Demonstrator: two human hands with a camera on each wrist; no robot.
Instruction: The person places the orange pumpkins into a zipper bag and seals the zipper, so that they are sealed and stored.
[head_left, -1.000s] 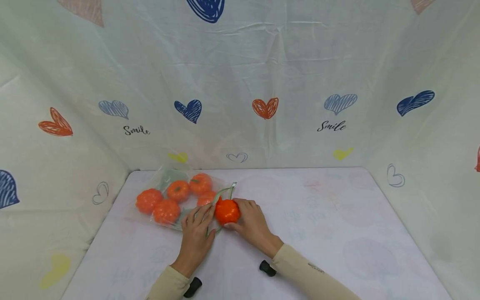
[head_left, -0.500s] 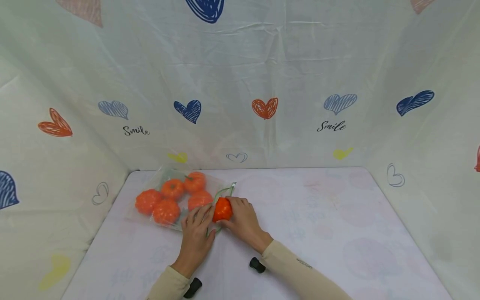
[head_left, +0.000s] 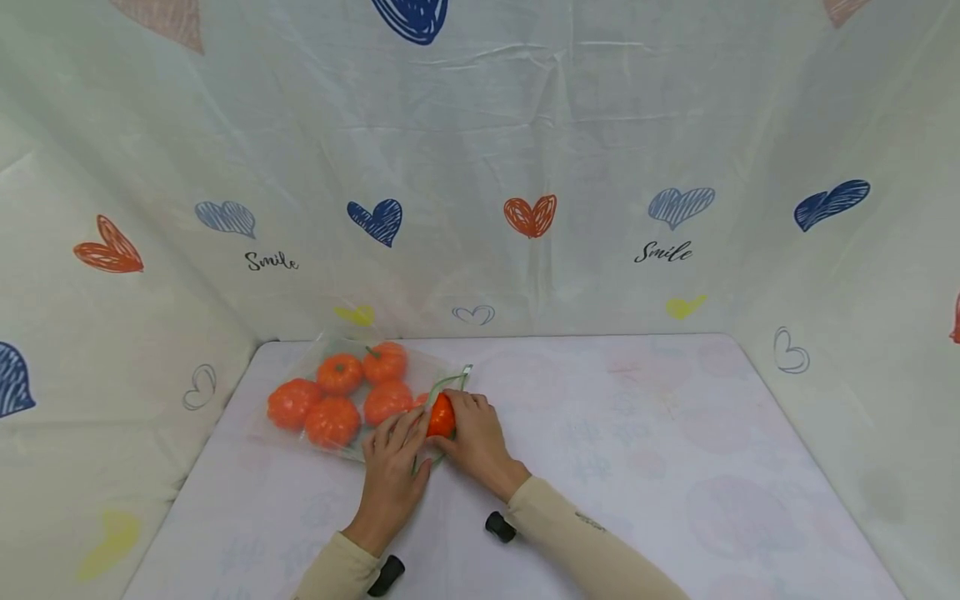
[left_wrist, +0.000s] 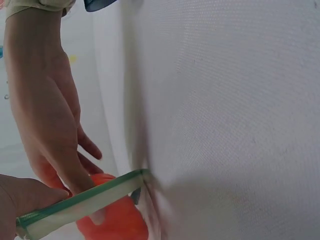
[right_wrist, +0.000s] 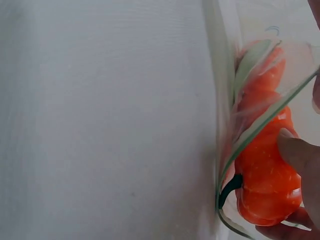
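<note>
A clear zip bag (head_left: 307,354) with a green-edged mouth lies at the table's back left, several orange toy pumpkins (head_left: 332,422) inside it. My left hand (head_left: 396,479) pinches the bag's lip, holding the mouth apart; in the left wrist view its thumb touches the green edge strip (left_wrist: 85,202). My right hand (head_left: 478,437) grips another orange pumpkin (head_left: 441,416) at that mouth. In the right wrist view this pumpkin (right_wrist: 267,175) is partly past the green edge, its dark green stem (right_wrist: 230,189) toward the table. Part of it is hidden by the fingers.
The white table (head_left: 645,467) extends to the right of the hands. A white curtain with printed hearts (head_left: 530,217) stands behind it and along both sides. Small black pieces (head_left: 500,527) show beside both wrists.
The right hand has moved left with its pumpkin, from just outside the bag's mouth to partly within it. Some pumpkins inside have shifted left. The left hand has stayed in place.
</note>
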